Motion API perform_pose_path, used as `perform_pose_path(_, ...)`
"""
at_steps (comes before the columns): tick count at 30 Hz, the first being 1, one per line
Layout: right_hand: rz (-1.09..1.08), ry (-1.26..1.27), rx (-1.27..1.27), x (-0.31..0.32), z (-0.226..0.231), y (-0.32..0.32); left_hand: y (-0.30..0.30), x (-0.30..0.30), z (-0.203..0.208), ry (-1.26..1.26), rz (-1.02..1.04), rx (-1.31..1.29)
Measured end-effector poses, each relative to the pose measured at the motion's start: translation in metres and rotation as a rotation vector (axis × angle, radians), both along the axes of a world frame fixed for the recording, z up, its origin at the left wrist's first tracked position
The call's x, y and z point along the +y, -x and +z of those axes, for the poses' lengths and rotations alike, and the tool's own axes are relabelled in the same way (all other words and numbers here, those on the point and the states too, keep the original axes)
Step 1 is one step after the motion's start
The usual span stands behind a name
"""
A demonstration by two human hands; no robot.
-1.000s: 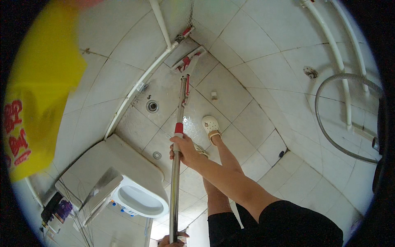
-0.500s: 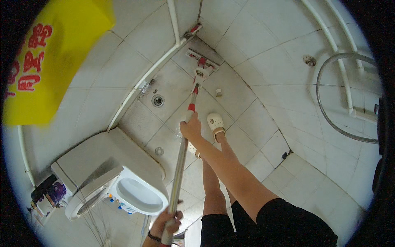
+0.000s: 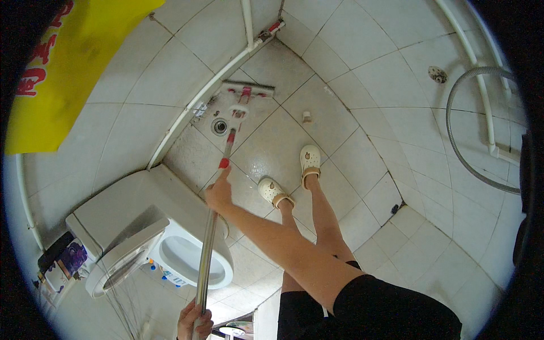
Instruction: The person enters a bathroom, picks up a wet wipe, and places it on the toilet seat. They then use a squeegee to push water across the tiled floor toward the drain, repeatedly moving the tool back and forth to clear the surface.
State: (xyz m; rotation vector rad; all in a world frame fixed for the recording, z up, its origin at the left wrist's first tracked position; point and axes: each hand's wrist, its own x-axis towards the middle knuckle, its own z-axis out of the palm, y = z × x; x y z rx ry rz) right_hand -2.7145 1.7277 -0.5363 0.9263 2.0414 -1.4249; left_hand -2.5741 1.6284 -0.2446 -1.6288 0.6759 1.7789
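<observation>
A long-handled mop (image 3: 207, 255) with a metal pole, red collars and a wide head slants across the view. Its mop head (image 3: 247, 89), white with a red middle piece, lies on the wet floor near the left wall. My right hand (image 3: 219, 191) is closed round the pole below the upper red collar, one finger stretched along it. Lower down, close to the bottom edge, my left hand (image 3: 194, 321) grips the pole's near end. Beside the mop's neck is a round floor drain (image 3: 219, 126).
At left stands a white toilet (image 3: 192, 258) with its lid raised. My feet wear cream clogs (image 3: 310, 158) on the tiles (image 3: 272, 141). A white pipe (image 3: 187, 119) runs along the left wall. A grey shower hose (image 3: 451, 130) loops at right; yellow plastic (image 3: 85, 62) hangs upper left.
The mop head has swept left across the floor, from right of the drain to just beyond it. Both hands have shifted left with the pole.
</observation>
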Motion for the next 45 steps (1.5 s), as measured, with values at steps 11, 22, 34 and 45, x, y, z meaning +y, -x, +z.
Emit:
perform_pose_path(11,0.057,0.174,-0.062,-0.057,0.069,-0.063,-0.082,-0.055,0.055,0.086,0.167,-0.361)
perform_pose_path(22,-0.015,-0.103,-0.020,0.078,-0.011,0.005,0.009,0.036,-0.003,-0.115,-0.221,0.111)
perform_pose_path(34,0.120,0.046,-0.288,0.031,0.015,-0.048,-0.010,0.019,0.045,0.233,-0.654,0.079)
perform_pose_path(45,0.035,0.134,-0.173,-0.030,0.079,-0.084,-0.015,-0.005,0.109,0.178,-0.502,-0.090)
